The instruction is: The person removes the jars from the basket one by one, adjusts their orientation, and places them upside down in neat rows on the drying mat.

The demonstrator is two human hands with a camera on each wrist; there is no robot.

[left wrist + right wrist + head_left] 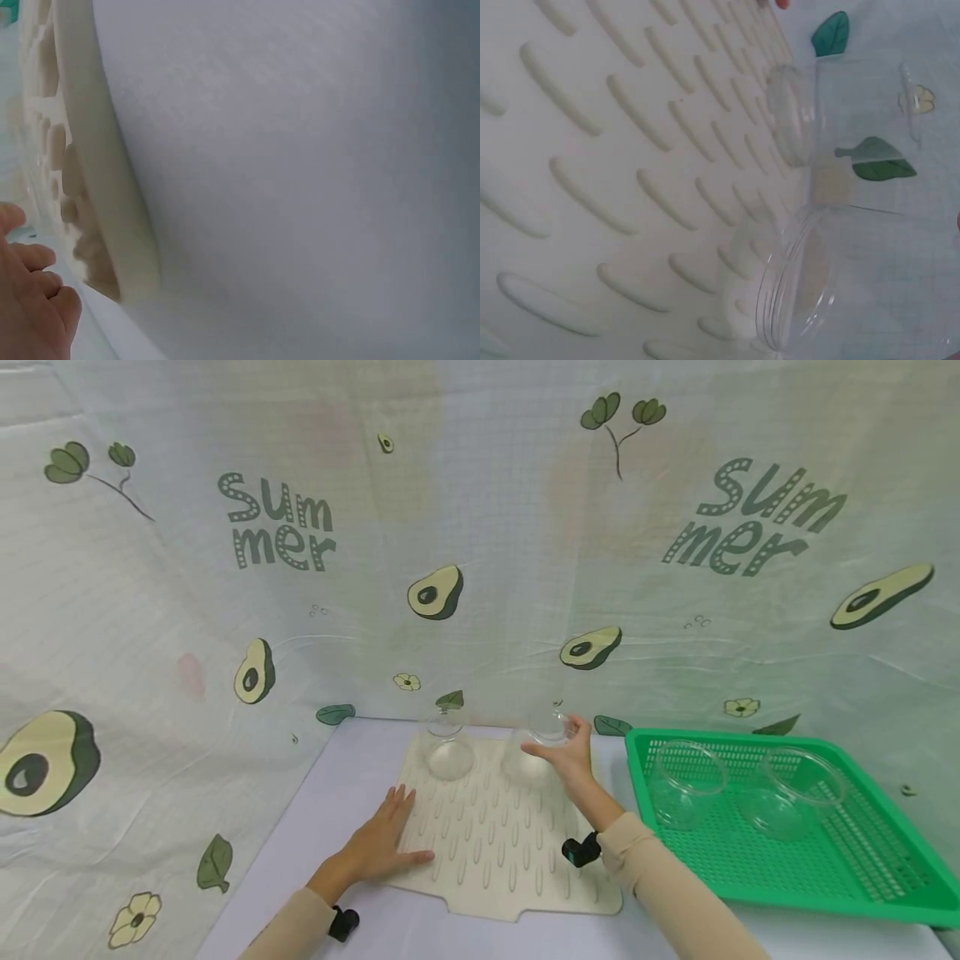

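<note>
Toward the back right of a cream ridged mat [480, 860], my right hand [572, 764] holds a clear plastic jar [885, 277], thumb on one side and fingers on the other. The jar's ridged rim faces down to the mat; whether it touches cannot be told. A second clear jar [447, 752] stands at the mat's back left, beside the held one in the right wrist view. My left hand [382, 843] lies at the mat's left edge, fingers extended and thumb spread, holding nothing. In the left wrist view, part of this hand [34, 300] shows near the mat's raised edge.
On the right is a green perforated basket [817, 902] with two clear containers, a left one [678, 806] and a right one [780, 814]. A white cloth printed with avocados [480, 527] hangs behind the pale table [315, 810].
</note>
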